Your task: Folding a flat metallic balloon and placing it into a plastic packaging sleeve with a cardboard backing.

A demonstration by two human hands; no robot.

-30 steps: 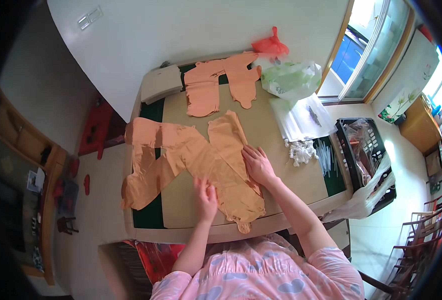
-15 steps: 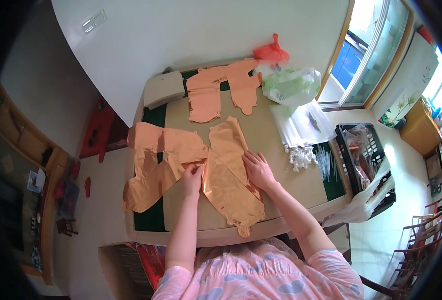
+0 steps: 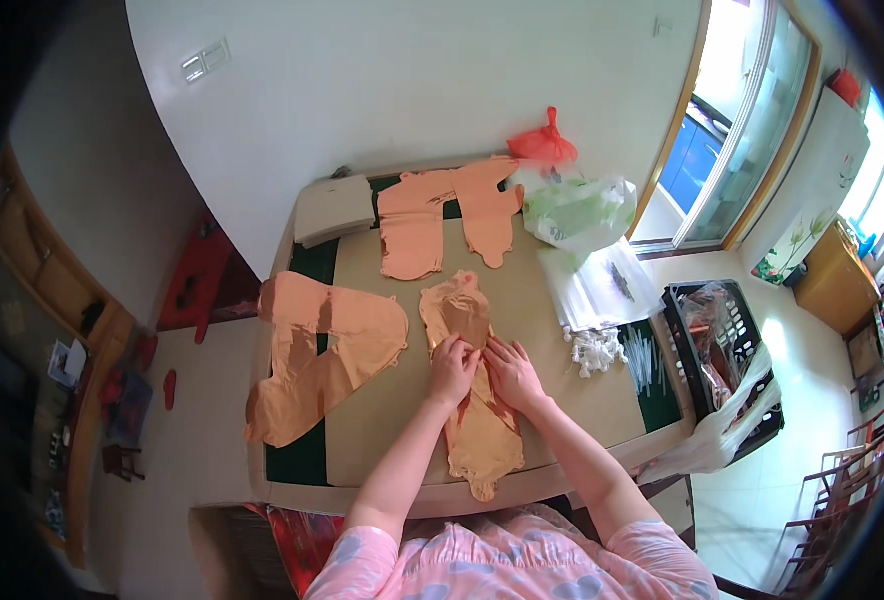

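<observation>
Three flat copper-coloured foil pieces on the table (image 3: 372,455): near piece (image 3: 485,435) front and centre under the hands, left piece (image 3: 367,335) by the left edge, far piece (image 3: 412,235) toward the wall.

Change vs half a second ago: near piece was spread wide, its left side up against the left piece; now folded in to a narrow strip, bare table between the two. Left hand (image 3: 455,370) has come in from the outer edge and sits beside right hand (image 3: 514,375), mid-strip.

Hands: right lies flat on the foil, fingers extended, not gripping. Left has fingertips bunched at the fold; can't tell if it's pinching.

Markings: faint print on the green-and-white bag (image 3: 582,212) and a dark patch on the clear sleeves (image 3: 597,300), both too small to read.

Other counts: 1 red bag (image 3: 542,148), 1 beige stack (image 3: 334,212), 1 black crate (image 3: 682,335) with plastic inside, 1 clump of small white bits (image 3: 594,352), several clear sticks (image 3: 644,362), too fine to count.
</observation>
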